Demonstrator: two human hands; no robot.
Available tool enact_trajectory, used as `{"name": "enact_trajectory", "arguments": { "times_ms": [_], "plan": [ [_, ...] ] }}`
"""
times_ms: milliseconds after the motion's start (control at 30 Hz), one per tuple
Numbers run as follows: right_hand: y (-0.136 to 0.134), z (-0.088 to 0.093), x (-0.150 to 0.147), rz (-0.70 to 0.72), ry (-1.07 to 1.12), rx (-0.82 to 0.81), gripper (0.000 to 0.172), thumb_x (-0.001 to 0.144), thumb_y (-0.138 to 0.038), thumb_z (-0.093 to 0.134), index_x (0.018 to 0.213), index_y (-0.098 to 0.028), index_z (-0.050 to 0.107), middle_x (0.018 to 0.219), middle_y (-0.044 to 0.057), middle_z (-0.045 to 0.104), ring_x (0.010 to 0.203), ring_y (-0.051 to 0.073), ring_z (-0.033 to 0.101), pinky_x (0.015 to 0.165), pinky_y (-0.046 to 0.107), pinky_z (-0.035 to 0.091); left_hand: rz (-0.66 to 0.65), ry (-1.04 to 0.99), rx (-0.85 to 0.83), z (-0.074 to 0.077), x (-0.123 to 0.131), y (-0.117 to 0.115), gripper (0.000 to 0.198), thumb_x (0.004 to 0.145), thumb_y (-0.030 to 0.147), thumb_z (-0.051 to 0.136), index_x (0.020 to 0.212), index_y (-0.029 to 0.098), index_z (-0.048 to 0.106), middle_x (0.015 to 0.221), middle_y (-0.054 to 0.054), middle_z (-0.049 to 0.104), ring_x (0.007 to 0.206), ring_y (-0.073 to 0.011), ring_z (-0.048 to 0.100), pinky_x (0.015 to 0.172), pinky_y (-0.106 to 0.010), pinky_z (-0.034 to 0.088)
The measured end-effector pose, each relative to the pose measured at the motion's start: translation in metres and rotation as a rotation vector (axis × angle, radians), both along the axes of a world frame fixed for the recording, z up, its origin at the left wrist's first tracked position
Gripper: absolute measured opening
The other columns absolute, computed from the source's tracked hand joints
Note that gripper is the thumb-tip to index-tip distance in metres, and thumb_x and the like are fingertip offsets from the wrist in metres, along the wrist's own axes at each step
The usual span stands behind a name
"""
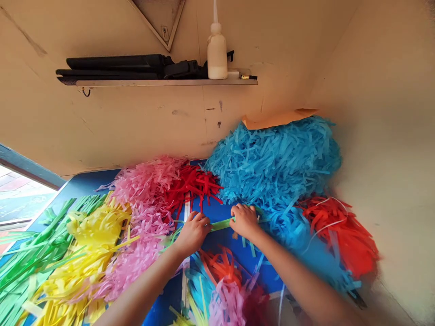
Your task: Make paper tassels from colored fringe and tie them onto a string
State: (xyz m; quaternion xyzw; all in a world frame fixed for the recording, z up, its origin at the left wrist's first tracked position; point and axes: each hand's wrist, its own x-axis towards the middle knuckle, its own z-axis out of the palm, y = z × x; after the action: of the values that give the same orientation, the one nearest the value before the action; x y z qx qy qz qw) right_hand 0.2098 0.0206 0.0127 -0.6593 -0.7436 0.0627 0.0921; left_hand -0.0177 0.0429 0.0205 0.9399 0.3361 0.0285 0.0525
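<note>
Between my two hands stretches a strip of light green tissue paper (pixel 220 225), held just above the blue table (pixel 222 209). My left hand (pixel 194 232) is closed on its left part, and loose green ends stick out beside the wrist. My right hand (pixel 244 220) grips the other end near the blue paper heap. Below the hands lies a bundle of fringed paper (pixel 226 285) in orange, pink, blue and yellow-green. Red paper strips (pixel 195 183) lie just beyond my left hand.
Blue shredded tissue (pixel 275 158) is heaped against the wall, an orange sheet (pixel 278 120) on top. Pink (pixel 146 181), yellow (pixel 95 235) and green strips (pixel 50 244) spread leftward; red-orange strips (pixel 343 231) lie right with white string. A shelf (pixel 163 83) above holds a squeeze bottle (pixel 217 54) and black objects (pixel 115 67).
</note>
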Motion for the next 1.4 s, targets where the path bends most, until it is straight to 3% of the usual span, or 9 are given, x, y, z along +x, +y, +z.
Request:
{"name": "enact_trajectory", "arguments": {
  "times_ms": [67, 233, 333, 533, 667, 833, 933, 1067, 1400],
  "plan": [
    [-0.004, 0.005, -0.002, 0.071, -0.021, 0.018, 0.014, 0.086, -0.016, 0.055, 0.096, -0.017, 0.065, 0.101, 0.013, 0.065, 0.1, 0.028, 0.055, 0.087, 0.042, 0.028, -0.026, 0.004, 0.017, -0.001, 0.002, 0.0, 0.022, 0.095, 0.02, 0.049, 0.098, 0.023, 0.07, 0.098, -0.006, 0.07, 0.101, -0.0238, 0.055, 0.095, -0.043, 0.034],
    [-0.008, 0.006, -0.012, 0.458, -0.046, -0.014, 0.012, 0.087, -0.024, 0.058, 0.088, -0.018, 0.068, 0.096, 0.008, 0.068, 0.094, 0.023, 0.056, 0.091, 0.039, 0.028, -0.017, 0.021, 0.069, 0.004, 0.013, -0.002, 0.011, 0.08, 0.02, 0.061, 0.086, 0.018, 0.07, 0.085, -0.009, 0.068, 0.095, -0.0278, 0.057, 0.102, -0.054, 0.028],
    [0.0, 0.001, -0.013, 0.534, -0.062, -0.019, 0.019, 0.091, -0.021, 0.052, 0.085, -0.016, 0.069, 0.093, 0.009, 0.069, 0.092, 0.021, 0.058, 0.089, 0.039, 0.028, 0.006, 0.024, 0.092, 0.003, 0.018, -0.004, 0.011, 0.076, 0.02, 0.063, 0.084, 0.017, 0.07, 0.083, -0.01, 0.068, 0.092, -0.0292, 0.058, 0.103, -0.057, 0.027],
    [0.011, -0.004, -0.013, 0.464, -0.016, -0.002, 0.014, 0.089, -0.021, 0.057, 0.086, -0.02, 0.071, 0.09, 0.004, 0.071, 0.088, 0.019, 0.06, 0.083, 0.036, 0.029, 0.119, -0.018, 0.136, -0.005, 0.019, -0.008, 0.017, 0.079, 0.009, 0.055, 0.084, 0.016, 0.07, 0.083, -0.011, 0.069, 0.089, -0.0281, 0.061, 0.104, -0.058, 0.029],
    [0.007, -0.008, -0.007, 0.406, 0.042, 0.01, 0.011, 0.087, -0.027, 0.064, 0.09, -0.02, 0.071, 0.094, 0.005, 0.07, 0.093, 0.021, 0.059, 0.085, 0.036, 0.029, 0.184, -0.081, 0.12, -0.008, 0.008, -0.014, 0.023, 0.088, 0.011, 0.051, 0.083, 0.02, 0.071, 0.085, -0.007, 0.071, 0.089, -0.0243, 0.063, 0.106, -0.055, 0.028],
    [0.01, -0.016, 0.012, 0.312, 0.127, -0.037, 0.012, 0.09, -0.024, 0.065, 0.082, -0.023, 0.074, 0.089, 0.002, 0.071, 0.089, 0.018, 0.06, 0.082, 0.033, 0.03, 0.279, -0.178, 0.059, -0.018, -0.014, -0.018, 0.024, 0.095, 0.024, 0.051, 0.09, 0.029, 0.075, 0.099, -0.001, 0.076, 0.095, -0.0212, 0.065, 0.104, -0.05, 0.031],
    [0.014, -0.019, 0.019, 0.257, 0.171, -0.062, 0.011, 0.089, -0.028, 0.069, 0.082, -0.022, 0.074, 0.09, 0.001, 0.071, 0.09, 0.017, 0.06, 0.08, 0.031, 0.032, 0.348, -0.217, 0.031, -0.022, -0.021, -0.017, 0.021, 0.093, 0.032, 0.056, 0.088, 0.029, 0.076, 0.101, -0.001, 0.076, 0.098, -0.0228, 0.065, 0.095, -0.045, 0.038],
    [0.018, -0.018, 0.017, 0.211, 0.194, -0.091, 0.013, 0.088, -0.029, 0.069, 0.079, -0.021, 0.073, 0.09, 0.001, 0.07, 0.09, 0.017, 0.061, 0.079, 0.03, 0.033, 0.419, -0.234, 0.008, -0.022, -0.019, -0.014, 0.023, 0.092, 0.039, 0.057, 0.087, 0.028, 0.076, 0.1, -0.003, 0.075, 0.099, -0.0244, 0.064, 0.092, -0.045, 0.038],
    [0.027, -0.012, 0.012, 0.165, 0.156, -0.176, 0.01, 0.083, -0.026, 0.068, 0.074, -0.022, 0.071, 0.086, 0.0, 0.069, 0.09, 0.016, 0.061, 0.077, 0.028, 0.033, 0.463, -0.171, -0.078, -0.018, -0.011, 0.001, 0.016, 0.085, 0.035, 0.064, 0.075, 0.027, 0.074, 0.096, -0.003, 0.072, 0.098, -0.025, 0.061, 0.087, -0.043, 0.037]
  ]
}}
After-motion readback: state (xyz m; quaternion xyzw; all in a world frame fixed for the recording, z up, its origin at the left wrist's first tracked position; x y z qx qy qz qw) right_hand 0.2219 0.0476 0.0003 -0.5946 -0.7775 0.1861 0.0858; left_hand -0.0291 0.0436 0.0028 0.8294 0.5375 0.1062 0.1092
